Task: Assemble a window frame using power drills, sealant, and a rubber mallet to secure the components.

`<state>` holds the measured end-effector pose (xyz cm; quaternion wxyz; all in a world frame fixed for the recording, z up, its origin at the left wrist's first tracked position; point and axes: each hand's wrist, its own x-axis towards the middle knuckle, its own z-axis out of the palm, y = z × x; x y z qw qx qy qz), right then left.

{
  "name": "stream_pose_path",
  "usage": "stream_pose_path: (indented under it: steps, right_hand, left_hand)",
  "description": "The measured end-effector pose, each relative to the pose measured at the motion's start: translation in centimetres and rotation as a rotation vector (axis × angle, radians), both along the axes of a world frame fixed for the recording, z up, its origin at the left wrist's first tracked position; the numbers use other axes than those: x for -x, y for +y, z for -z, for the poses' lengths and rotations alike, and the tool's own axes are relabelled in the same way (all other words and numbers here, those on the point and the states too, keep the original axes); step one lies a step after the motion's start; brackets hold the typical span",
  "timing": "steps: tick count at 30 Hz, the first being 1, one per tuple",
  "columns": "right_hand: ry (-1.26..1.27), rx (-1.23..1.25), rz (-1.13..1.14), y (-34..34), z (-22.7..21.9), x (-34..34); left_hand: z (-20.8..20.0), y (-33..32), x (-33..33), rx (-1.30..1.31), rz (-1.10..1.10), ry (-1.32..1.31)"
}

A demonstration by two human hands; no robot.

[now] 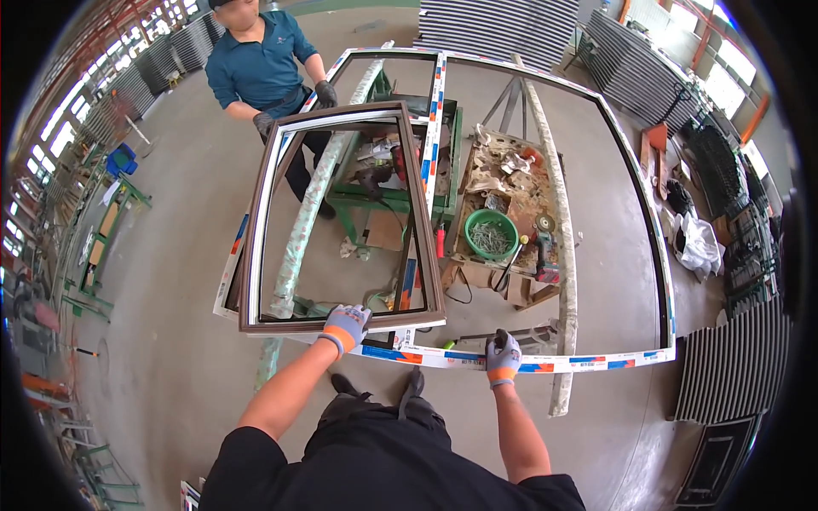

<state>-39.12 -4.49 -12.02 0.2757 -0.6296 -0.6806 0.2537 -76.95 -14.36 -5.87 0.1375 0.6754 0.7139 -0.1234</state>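
Note:
My left hand (348, 327), in a grey and orange glove, is closed on the near rail of a brown window sash (285, 326). The sash lies at a slight angle over the left part of a large window frame (596, 364) wrapped in white, blue and orange protective tape. My right hand (503, 353), gloved alike, is closed around the near rail of that large frame, right of the sash. Part of the frame's left side is hidden under the sash. Across the sash, a co-worker's dark-gloved hand (263, 126) is at its far left corner; the other (325, 94) is by the large frame.
Two wrapped support bars (558, 213) run beneath the frame. Below it stand a green metal stand (456, 162) and a cluttered bench with a green bowl of screws (492, 234). Stacked profiles (733, 362) and a white bag (697, 243) lie to the right.

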Motion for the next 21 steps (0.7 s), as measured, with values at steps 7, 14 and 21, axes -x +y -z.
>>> stream_pose_path:
  steps: [7, 14, 21]
  right_hand:
    - [-0.375, -0.371, -0.888, -1.9, -9.5, 16.5]
    - [-0.475, -0.13, -1.121, -3.0, -7.5, 22.7]
    - [-0.644, -0.296, -1.175, -3.1, -11.2, 22.2]
  left_hand:
    - [-1.2, 0.5, -1.3, 0.015, 0.053, 0.083]
    - [-1.7, -3.0, -3.4, -0.103, 0.007, 0.242]
    - [-6.7, -11.6, -2.5, -0.619, -0.111, -0.074]
